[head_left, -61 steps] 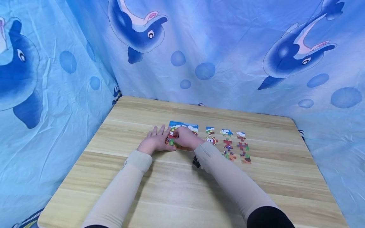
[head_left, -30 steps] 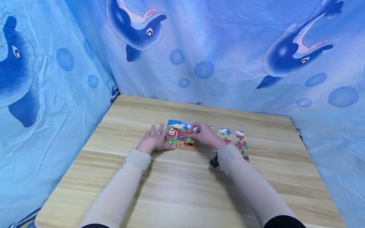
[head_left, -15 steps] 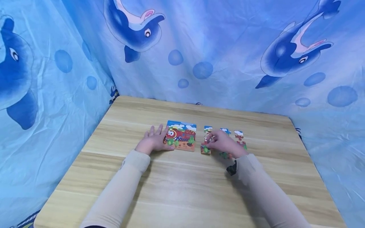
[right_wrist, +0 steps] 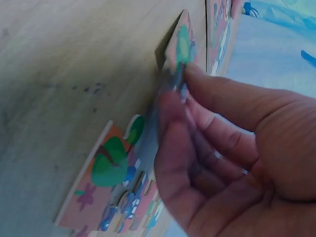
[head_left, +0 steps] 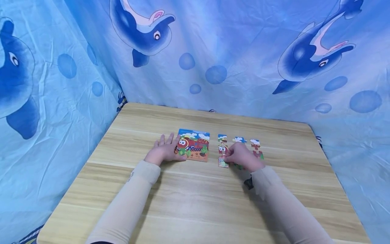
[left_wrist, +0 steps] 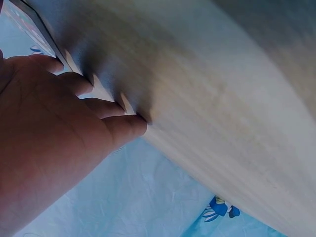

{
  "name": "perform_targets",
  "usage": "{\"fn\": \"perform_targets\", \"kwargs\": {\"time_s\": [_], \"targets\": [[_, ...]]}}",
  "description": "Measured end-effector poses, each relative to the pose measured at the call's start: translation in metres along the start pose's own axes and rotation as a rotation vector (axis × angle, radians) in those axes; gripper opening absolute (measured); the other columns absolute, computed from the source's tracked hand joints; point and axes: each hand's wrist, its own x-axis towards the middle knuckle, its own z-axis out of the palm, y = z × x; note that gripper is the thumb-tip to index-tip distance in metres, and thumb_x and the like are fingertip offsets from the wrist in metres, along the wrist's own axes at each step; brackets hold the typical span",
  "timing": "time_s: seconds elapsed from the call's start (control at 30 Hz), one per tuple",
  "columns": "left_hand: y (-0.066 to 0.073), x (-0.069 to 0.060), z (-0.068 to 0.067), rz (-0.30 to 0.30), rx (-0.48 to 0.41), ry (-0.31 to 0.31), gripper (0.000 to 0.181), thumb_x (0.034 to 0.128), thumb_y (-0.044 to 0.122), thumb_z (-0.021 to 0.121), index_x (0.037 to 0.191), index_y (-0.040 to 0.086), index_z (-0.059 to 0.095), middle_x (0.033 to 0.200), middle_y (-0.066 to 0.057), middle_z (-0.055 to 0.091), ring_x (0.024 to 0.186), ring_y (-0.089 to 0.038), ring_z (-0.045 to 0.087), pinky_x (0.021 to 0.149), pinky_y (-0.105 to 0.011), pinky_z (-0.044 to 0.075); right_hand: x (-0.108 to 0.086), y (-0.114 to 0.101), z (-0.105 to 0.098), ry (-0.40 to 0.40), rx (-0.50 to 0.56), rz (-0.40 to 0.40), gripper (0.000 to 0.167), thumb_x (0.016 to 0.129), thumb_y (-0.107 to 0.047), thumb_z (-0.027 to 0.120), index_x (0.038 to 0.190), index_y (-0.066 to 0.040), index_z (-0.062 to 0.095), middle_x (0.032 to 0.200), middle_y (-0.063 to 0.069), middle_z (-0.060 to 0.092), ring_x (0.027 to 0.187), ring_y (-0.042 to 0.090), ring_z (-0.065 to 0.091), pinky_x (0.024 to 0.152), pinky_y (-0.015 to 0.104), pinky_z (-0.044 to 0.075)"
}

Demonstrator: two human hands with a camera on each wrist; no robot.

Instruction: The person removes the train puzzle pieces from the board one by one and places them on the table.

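Note:
A jigsaw picture of a red train [head_left: 195, 145] lies on the table. My left hand [head_left: 164, 151] rests flat at its left edge with straight, spread fingers; in the left wrist view the fingertips [left_wrist: 133, 126] touch the tabletop. To the right of the picture, my right hand [head_left: 242, 156] pinches a jigsaw piece [head_left: 223, 162] between thumb and fingers. The right wrist view shows this piece [right_wrist: 181, 44] tilted, with a green shape on it. Just above it lies a loose piece with the train's face [head_left: 222, 149]. The right hand hides parts of the pieces behind it.
Several other loose pieces lie in columns: a cloud piece [head_left: 239, 139], a cloud-and-red piece [head_left: 255, 144] and a red-and-green piece [head_left: 258, 155]. A green-bush piece [right_wrist: 108, 165] shows in the right wrist view. Blue dolphin-print cloth [head_left: 201, 67] hangs behind the wooden table [head_left: 189, 196].
My right hand has left the train picture and moved right to the loose pieces. It now pinches the near-left jigsaw piece, which has tilted and shifted slightly. The left hand stays in place.

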Motion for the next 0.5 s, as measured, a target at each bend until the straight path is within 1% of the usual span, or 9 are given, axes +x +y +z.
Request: {"fn": "perform_targets", "kwargs": {"time_s": [0.1, 0.2, 0.3, 0.37, 0.43, 0.5], "targets": [[0.006, -0.007, -0.004, -0.004, 0.003, -0.018, 0.129, 0.0715, 0.089, 0.061, 0.164, 0.029, -0.005, 0.168, -0.006, -0.015, 0.147, -0.044, -0.021, 0.114, -0.065, -0.007, 0.001, -0.001, 0.002, 0.008, -0.032, -0.006, 0.021, 0.087, -0.014, 0.084, 0.069, -0.010, 0.072, 0.067, 0.001, 0.064, 0.058, 0.017, 0.055, 0.057, 0.031, 0.046], [0.016, -0.018, -0.013, 0.003, 0.002, -0.028, 0.125, 0.0768, 0.083, 0.064, 0.165, 0.025, -0.003, 0.168, -0.010, -0.013, 0.147, -0.045, -0.019, 0.115, -0.064, -0.007, 0.001, -0.002, 0.001, 0.013, -0.038, 0.006, 0.021, 0.086, -0.013, 0.084, 0.069, -0.009, 0.072, 0.067, 0.002, 0.064, 0.059, 0.018, 0.055, 0.058, 0.032, 0.046], [0.025, -0.029, -0.025, 0.012, 0.000, -0.021, 0.119, 0.0820, 0.075, 0.067, 0.165, 0.022, 0.000, 0.168, -0.012, -0.011, 0.147, -0.047, -0.017, 0.115, -0.064, -0.005, 0.000, -0.004, 0.000, 0.021, -0.028, 0.023, 0.017, 0.087, -0.014, 0.083, 0.073, -0.010, 0.074, 0.071, 0.002, 0.066, 0.062, 0.020, 0.057, 0.060, 0.032, 0.048], [0.029, -0.034, -0.029, 0.021, 0.008, -0.009, 0.116, 0.0844, 0.073, 0.067, 0.165, 0.019, 0.003, 0.168, -0.015, -0.007, 0.148, -0.049, -0.013, 0.115, -0.064, -0.002, -0.002, -0.003, -0.001, 0.031, -0.024, 0.020, 0.014, 0.089, -0.016, 0.081, 0.077, -0.011, 0.076, 0.074, 0.002, 0.067, 0.064, 0.020, 0.058, 0.060, 0.033, 0.049], [0.030, -0.038, -0.031, 0.023, 0.010, -0.005, 0.114, 0.0858, 0.071, 0.066, 0.165, 0.018, 0.003, 0.168, -0.016, -0.007, 0.148, -0.049, -0.011, 0.116, -0.065, 0.000, -0.007, -0.002, -0.003, 0.043, -0.022, -0.005, 0.012, 0.091, -0.018, 0.079, 0.081, -0.011, 0.077, 0.078, 0.002, 0.068, 0.066, 0.020, 0.059, 0.061, 0.033, 0.051], [0.030, -0.040, -0.032, 0.029, 0.009, 0.002, 0.114, 0.0867, 0.071, 0.065, 0.165, 0.017, 0.004, 0.168, -0.018, -0.006, 0.148, -0.050, -0.010, 0.116, -0.065, 0.001, -0.013, 0.000, -0.006, 0.074, -0.019, -0.030, 0.012, 0.094, -0.020, 0.077, 0.086, -0.011, 0.077, 0.080, 0.001, 0.068, 0.068, 0.019, 0.059, 0.062, 0.034, 0.051]]}}
